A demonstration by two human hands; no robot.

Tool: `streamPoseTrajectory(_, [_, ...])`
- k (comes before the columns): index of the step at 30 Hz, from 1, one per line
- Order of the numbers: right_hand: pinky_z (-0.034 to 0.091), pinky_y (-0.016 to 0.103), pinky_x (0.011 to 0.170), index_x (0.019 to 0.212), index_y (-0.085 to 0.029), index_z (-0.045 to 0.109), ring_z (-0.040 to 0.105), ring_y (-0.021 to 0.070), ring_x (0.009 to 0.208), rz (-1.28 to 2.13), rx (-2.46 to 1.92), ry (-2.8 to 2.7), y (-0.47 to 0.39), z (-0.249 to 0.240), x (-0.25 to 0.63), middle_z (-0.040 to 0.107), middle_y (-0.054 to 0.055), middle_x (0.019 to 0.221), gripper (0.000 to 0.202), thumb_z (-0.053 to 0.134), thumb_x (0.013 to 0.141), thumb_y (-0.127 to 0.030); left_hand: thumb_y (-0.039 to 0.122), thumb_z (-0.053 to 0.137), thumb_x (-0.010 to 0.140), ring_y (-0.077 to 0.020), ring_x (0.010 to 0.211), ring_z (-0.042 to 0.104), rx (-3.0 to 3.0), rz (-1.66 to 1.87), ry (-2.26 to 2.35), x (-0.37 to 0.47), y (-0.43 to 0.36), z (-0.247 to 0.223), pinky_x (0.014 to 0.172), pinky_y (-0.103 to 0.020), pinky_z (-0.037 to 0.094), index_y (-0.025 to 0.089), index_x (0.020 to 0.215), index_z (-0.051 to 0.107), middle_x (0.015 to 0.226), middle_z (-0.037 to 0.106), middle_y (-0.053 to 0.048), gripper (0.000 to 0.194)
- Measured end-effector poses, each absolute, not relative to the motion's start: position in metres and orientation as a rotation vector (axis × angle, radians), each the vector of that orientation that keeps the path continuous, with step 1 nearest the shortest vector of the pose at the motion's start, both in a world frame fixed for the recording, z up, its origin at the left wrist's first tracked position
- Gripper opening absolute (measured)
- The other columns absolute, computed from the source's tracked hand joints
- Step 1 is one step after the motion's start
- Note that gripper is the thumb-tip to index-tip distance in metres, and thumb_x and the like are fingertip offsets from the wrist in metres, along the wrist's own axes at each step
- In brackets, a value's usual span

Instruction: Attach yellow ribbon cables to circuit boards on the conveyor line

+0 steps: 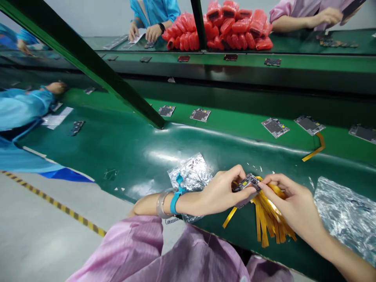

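My left hand [225, 190], with a blue strap at its wrist, grips a small grey circuit board [248, 183] between thumb and fingers. At the board's right end, the thumb and index finger of my right hand [289, 199] are pinched together; whether a small part sits between them is hidden. A bundle of orange-yellow flex strips [268, 219] lies on the green mat beneath the board and my right hand. One orange strip [229, 217] sticks out below my left hand.
Silvery bags [192, 168] lie left and right of my hands. Circuit boards [200, 114] sit along the green belt, one with an orange strip [315, 149]. A green post [141, 107] slants across the left. Co-workers' hands and red-wrapped bundles [229, 27] are beyond.
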State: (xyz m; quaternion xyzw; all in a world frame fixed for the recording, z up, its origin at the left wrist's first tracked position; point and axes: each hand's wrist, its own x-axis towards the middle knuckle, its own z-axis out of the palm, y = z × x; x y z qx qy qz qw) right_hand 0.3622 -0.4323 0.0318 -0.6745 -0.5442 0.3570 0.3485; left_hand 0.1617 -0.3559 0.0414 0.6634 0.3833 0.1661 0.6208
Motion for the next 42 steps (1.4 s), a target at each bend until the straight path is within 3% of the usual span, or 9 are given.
streamPoseTrajectory(6, [0.051, 0.033, 0.065, 0.093, -0.028, 0.071, 0.066, 0.0211, 0.068, 0.662, -1.653, -1.570, -0.437, 0.034, 0.356, 0.073, 0.004, 0.082, 0.014, 0.060, 0.098, -0.035, 0.045, 0.074, 0.087, -0.0081, 0.059, 0.041, 1.364, 0.443, 0.855, 0.168, -0.353, 0.030, 0.054, -0.023, 0.032, 0.023, 0.083, 0.037, 0.069, 0.044, 0.007, 0.043])
streamPoseTrajectory(8, [0.052, 0.033, 0.065, 0.092, -0.029, 0.075, 0.065, 0.0211, 0.069, 0.687, -1.655, -1.531, -0.436, 0.037, 0.360, 0.074, 0.005, 0.085, 0.016, 0.063, 0.097, -0.039, 0.045, 0.078, 0.083, -0.0081, 0.062, 0.046, 1.125, 0.405, 0.823, 0.169, -0.348, 0.027, 0.058, -0.023, 0.036, 0.022, 0.084, 0.039, 0.072, 0.049, 0.007, 0.045])
streamPoseTrajectory(11, [0.049, 0.031, 0.055, 0.094, -0.030, 0.081, 0.063, 0.0202, 0.065, 0.890, -1.756, -1.367, -0.436, 0.043, 0.372, 0.071, 0.005, 0.080, 0.025, 0.066, 0.092, -0.050, 0.045, 0.085, 0.075, -0.0086, 0.066, 0.055, 0.800, 0.328, 0.860, 0.172, -0.341, 0.029, 0.061, -0.023, 0.040, 0.020, 0.087, 0.047, 0.078, 0.059, 0.004, 0.047])
streamPoseTrajectory(15, [0.037, 0.028, 0.041, 0.117, -0.029, 0.081, 0.048, 0.0153, 0.045, 1.405, -1.721, -1.253, -0.439, 0.045, 0.385, 0.046, -0.004, 0.051, 0.045, 0.058, 0.095, -0.061, 0.050, 0.083, 0.077, -0.0065, 0.051, 0.045, 0.803, 0.243, 0.879, 0.173, -0.337, 0.038, 0.048, -0.023, 0.030, 0.019, 0.082, 0.054, 0.061, 0.052, 0.007, 0.044])
streamPoseTrajectory(18, [0.043, 0.026, 0.044, 0.130, -0.032, 0.074, 0.051, 0.0125, 0.046, 1.520, -1.664, -1.139, -0.442, 0.045, 0.389, 0.057, -0.004, 0.061, 0.046, 0.069, 0.090, -0.056, 0.048, 0.085, 0.076, -0.0056, 0.049, 0.042, 0.894, 0.189, 0.822, 0.171, -0.336, 0.040, 0.047, -0.022, 0.029, 0.019, 0.086, 0.057, 0.060, 0.053, 0.007, 0.042])
streamPoseTrajectory(22, [0.058, 0.028, 0.061, 0.095, -0.027, 0.081, 0.068, 0.0158, 0.059, 1.561, -1.638, -1.004, -0.441, 0.045, 0.388, 0.073, 0.001, 0.071, 0.024, 0.083, 0.081, -0.047, 0.041, 0.081, 0.082, -0.0078, 0.063, 0.051, 1.142, 0.167, 0.702, 0.162, -0.337, 0.041, 0.058, -0.023, 0.039, 0.019, 0.098, 0.064, 0.078, 0.062, 0.003, 0.032])
streamPoseTrajectory(25, [0.063, 0.029, 0.067, 0.075, -0.024, 0.079, 0.074, 0.0190, 0.067, 1.682, -1.602, -0.981, -0.439, 0.043, 0.384, 0.077, 0.004, 0.070, 0.025, 0.085, 0.079, -0.048, 0.035, 0.077, 0.085, -0.0119, 0.079, 0.058, 1.291, 0.150, 0.642, 0.157, -0.338, 0.044, 0.071, -0.026, 0.046, 0.020, 0.102, 0.065, 0.093, 0.067, -0.001, 0.025])
streamPoseTrajectory(31, [0.067, 0.034, 0.081, 0.074, -0.022, 0.075, 0.079, 0.0229, 0.086, 1.798, -1.531, -0.836, -0.443, 0.035, 0.373, 0.082, 0.007, 0.097, 0.028, 0.088, 0.075, -0.047, 0.032, 0.075, 0.086, -0.0166, 0.092, 0.063, 1.386, 0.089, 0.641, 0.152, -0.342, 0.048, 0.083, -0.031, 0.051, 0.021, 0.103, 0.064, 0.100, 0.069, -0.002, 0.023])
streamPoseTrajectory(42, [0.066, 0.025, 0.077, 0.075, -0.021, 0.075, 0.077, 0.0152, 0.076, 1.888, -1.464, -0.832, -0.444, 0.032, 0.371, 0.078, 0.001, 0.078, 0.025, 0.086, 0.081, -0.043, 0.038, 0.073, 0.088, -0.0169, 0.092, 0.063, 1.455, 0.016, 0.661, 0.152, -0.342, 0.051, 0.083, -0.031, 0.051, 0.018, 0.101, 0.064, 0.099, 0.068, -0.003, 0.026])
